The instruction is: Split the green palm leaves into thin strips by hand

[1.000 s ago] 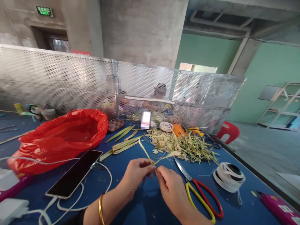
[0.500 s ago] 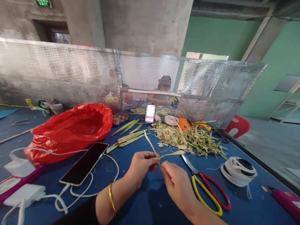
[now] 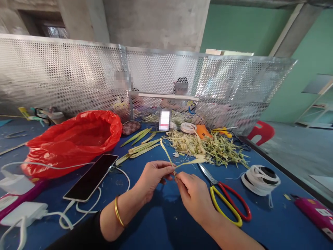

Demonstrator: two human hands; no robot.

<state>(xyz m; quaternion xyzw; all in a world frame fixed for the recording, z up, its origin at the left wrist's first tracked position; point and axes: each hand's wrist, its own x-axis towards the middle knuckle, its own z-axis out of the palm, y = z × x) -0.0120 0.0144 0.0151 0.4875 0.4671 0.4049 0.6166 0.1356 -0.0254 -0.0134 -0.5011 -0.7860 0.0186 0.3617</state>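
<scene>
Pale yellow-green leaf strips (image 3: 192,161) are up between the two hands, the left hand (image 3: 156,178) pinching them near their crossing, the right hand (image 3: 195,194) pinching the lower end just beside it! Free ends poke out beyond the fingertips, red-and-yellow scissors (image 3: 213,181) lie just right of the right hand, a scrap heap (image 3: 205,147) sits beyond it, and a phone (image 3: 91,177) rests left of the left hand

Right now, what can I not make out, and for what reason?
Head view: lower ends of the pale strips, hidden by the left hand and right hand.
Head view: the people, broken up by the perforated screen.
Head view: writing on the white panel, pixelated.
Head view: rear of the purple tool, cut off by the right edge.
</scene>
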